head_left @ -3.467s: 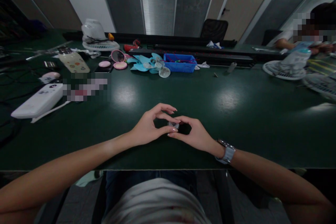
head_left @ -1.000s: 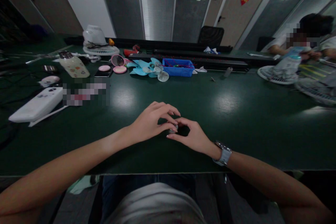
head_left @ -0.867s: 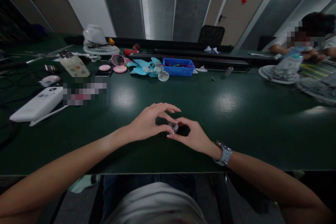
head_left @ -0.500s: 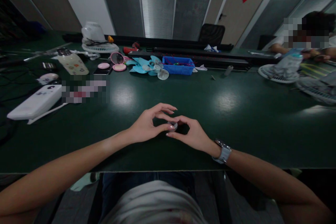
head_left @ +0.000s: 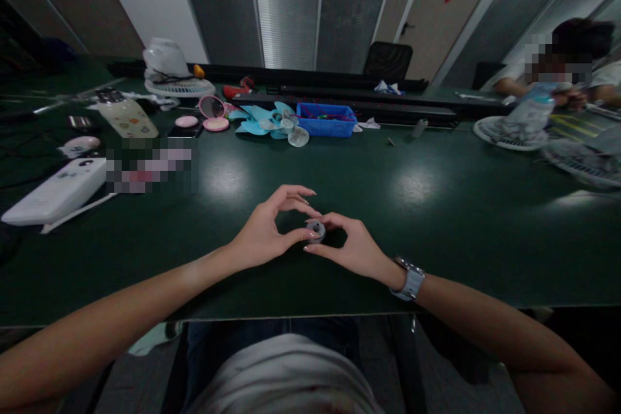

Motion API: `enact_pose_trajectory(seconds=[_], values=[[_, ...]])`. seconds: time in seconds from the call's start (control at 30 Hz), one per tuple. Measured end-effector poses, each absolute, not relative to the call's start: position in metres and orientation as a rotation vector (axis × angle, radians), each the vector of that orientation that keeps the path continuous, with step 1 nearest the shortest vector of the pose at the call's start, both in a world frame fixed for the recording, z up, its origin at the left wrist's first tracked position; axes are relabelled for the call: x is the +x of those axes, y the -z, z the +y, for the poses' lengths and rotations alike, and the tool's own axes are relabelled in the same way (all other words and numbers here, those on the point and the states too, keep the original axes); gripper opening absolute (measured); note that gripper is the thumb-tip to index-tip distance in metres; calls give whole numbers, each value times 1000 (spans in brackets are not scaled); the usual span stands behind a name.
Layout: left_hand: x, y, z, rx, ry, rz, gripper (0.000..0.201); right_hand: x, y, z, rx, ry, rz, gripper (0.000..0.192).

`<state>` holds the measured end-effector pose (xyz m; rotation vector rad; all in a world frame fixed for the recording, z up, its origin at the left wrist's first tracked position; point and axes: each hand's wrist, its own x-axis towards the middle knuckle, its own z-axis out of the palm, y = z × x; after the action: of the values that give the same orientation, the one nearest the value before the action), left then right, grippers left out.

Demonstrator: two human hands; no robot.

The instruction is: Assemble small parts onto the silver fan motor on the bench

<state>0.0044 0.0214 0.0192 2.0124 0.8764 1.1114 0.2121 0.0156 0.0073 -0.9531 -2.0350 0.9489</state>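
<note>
Hiding most of the small round part [head_left: 316,230] are the fingertips of both hands, so only its grey top with a dark hole shows, and what kind of part it is cannot be told. It sits low over the desk [head_left: 436,220], near the front edge and about halfway along it; whether it touches the desk cannot be seen. The left hand [head_left: 264,233] is curled, with its thumb and first finger pinched on the left side of the part and its other fingers lifted. The right hand [head_left: 354,247] is curled too, and its thumb and first finger pinch the part from the right side. A watch [head_left: 409,279] sits on the right wrist. Both arms are cut off at the bottom corners of the picture. Near the back edge of the desk lie a blue tray [head_left: 326,119] and light blue fan blades [head_left: 259,121], and what is in the tray is too small to make out. A white device [head_left: 53,182] lies by the left edge, and a patch beside it is blurred out. At the far right corner another person [head_left: 557,71] sits by a white fan [head_left: 514,126], partly cut off.
</note>
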Motion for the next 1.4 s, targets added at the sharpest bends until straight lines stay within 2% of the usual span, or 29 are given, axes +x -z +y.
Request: enact_pose_trajectory(seconds=[0.2,0.5,0.7,0.8,0.93,1.07,1.17,1.27,1.4], values=[[6,-19,20,1954,-1021,863,51,212,-5,15,-936,-919,-2040,28],[15,-21,24,1911,-1158,924,36,211,-6,16,-964,-954,-2033,28],[-8,-33,38,1893,-1342,1000,50,213,-7,15,-963,-995,-2018,34],[-31,-24,53,1955,-1137,1077,44,213,-9,15,-972,-1001,-2021,36],[-50,-5,70,1950,-800,1085,46,212,-9,15,-989,-998,-2020,36],[-54,1,77,1995,-687,1036,60,212,-9,15,-996,-996,-2009,36],[-53,-1,76,2034,-646,1021,61,213,-8,15,-1000,-986,-2013,36],[-45,-7,71,2026,-737,1037,54,214,-8,15,-987,-987,-2025,36],[-19,-19,53,1956,-1082,994,51,213,-7,15,-966,-992,-2033,34]])
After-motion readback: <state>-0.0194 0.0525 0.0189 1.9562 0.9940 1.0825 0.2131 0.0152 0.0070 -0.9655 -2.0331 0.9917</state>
